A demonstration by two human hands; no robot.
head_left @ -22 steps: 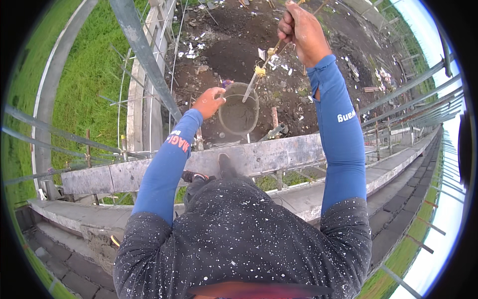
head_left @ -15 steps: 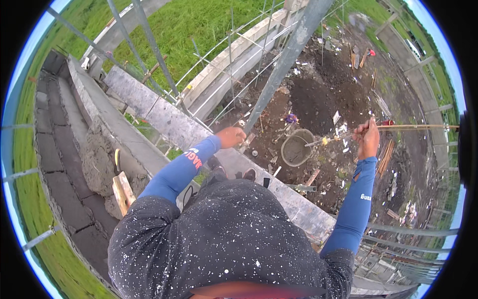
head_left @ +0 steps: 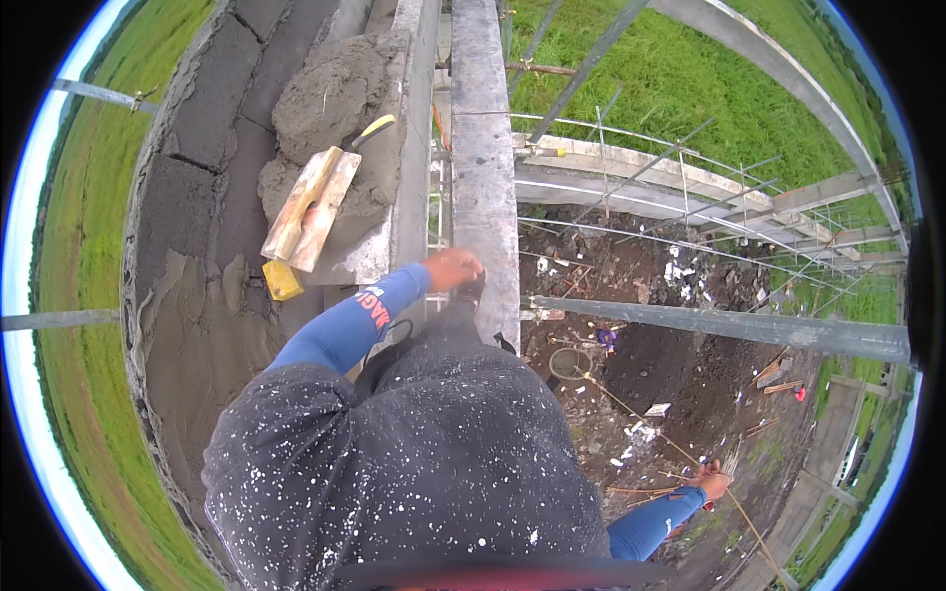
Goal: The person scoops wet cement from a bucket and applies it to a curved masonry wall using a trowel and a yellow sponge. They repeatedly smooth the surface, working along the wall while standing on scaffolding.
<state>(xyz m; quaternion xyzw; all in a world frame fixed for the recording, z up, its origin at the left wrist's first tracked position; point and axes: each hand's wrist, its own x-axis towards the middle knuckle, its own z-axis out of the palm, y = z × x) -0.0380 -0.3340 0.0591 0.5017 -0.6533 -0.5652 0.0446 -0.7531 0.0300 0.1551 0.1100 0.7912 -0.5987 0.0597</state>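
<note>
My right hand (head_left: 711, 481), stretched out to the lower right, is closed around a thin rope (head_left: 645, 419). This rope runs from a round bucket (head_left: 570, 363), grey inside, up to the hand and on past it. Below my left arm's sleeve, my left hand (head_left: 453, 270) hangs over the walking plank (head_left: 484, 167) with its fingers loosely bent. Nothing shows in it, though the fingertips are partly hidden. On the ledge to the left lie a wooden float (head_left: 311, 209), a yellow-handled tool (head_left: 372, 131) and a yellow sponge-like block (head_left: 282, 281).
A mound of wet mortar (head_left: 330, 94) sits on the block ledge (head_left: 202, 108). A metal pole (head_left: 719, 323) crosses on the right. Far below are dirt ground with debris, a low concrete wall (head_left: 631, 197) and thin scaffold rods. Grass lies beyond.
The view has swung round, so the plank now runs straight ahead. My right hand has moved down and outward with the rope. The bucket looks smaller and farther off.
</note>
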